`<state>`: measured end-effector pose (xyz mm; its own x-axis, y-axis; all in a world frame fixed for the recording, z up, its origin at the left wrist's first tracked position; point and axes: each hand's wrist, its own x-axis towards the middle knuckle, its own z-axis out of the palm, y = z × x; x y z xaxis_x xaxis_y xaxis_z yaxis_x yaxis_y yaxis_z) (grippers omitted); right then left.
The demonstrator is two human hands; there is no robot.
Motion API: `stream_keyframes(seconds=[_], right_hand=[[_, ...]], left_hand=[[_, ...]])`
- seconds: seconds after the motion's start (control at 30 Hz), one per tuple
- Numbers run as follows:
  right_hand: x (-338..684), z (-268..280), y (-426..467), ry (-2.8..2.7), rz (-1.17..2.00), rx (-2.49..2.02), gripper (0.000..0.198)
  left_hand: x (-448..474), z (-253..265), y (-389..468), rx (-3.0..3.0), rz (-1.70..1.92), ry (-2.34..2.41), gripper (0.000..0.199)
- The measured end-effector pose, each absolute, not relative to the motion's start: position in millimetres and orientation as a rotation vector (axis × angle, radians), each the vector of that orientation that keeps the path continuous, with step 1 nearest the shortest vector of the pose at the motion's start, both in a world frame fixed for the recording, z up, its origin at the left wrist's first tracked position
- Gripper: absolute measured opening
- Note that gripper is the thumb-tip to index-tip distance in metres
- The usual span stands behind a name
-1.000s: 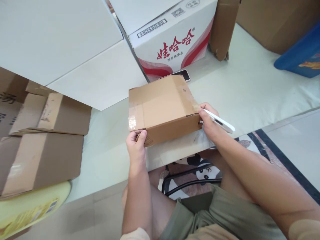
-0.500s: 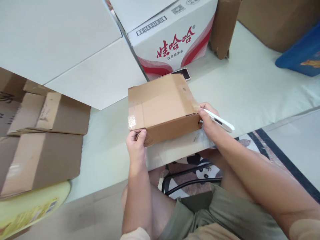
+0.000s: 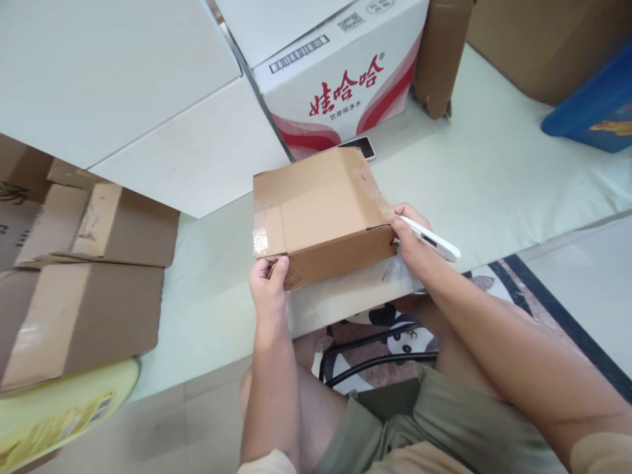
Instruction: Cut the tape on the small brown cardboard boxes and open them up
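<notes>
A brown cardboard box (image 3: 320,201) lies in front of me on the pale green surface (image 3: 207,309), with clear tape along its left and right ends. My left hand (image 3: 269,280) pinches its near left corner between thumb and fingers. At the near right corner, my right hand (image 3: 409,234) grips the box edge and also holds a white utility knife (image 3: 437,242). The knife's handle points right, away from the box; its blade end is hidden by the hand. Beyond the box, a phone (image 3: 365,147) is partly covered by it.
A white and red water carton (image 3: 345,99) stands behind the box, beside a large white cabinet-like block (image 3: 197,151). Several cardboard boxes (image 3: 113,322) are stacked at left above a yellow container (image 3: 69,411). At right stand a blue container (image 3: 592,108) and more cardboard (image 3: 533,46).
</notes>
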<state>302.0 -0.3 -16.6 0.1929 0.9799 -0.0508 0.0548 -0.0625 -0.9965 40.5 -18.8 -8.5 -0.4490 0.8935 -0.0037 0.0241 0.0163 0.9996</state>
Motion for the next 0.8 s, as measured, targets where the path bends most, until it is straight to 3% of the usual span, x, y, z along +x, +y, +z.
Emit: stream_keyframes(seconds=[0.8], right_hand=[[301.5,-18.0,-0.3,-1.104,1.065,-1.388,0.028]], left_hand=[[41.4,-9.4,-17.6,0.976,1.526,1.583,0.038]])
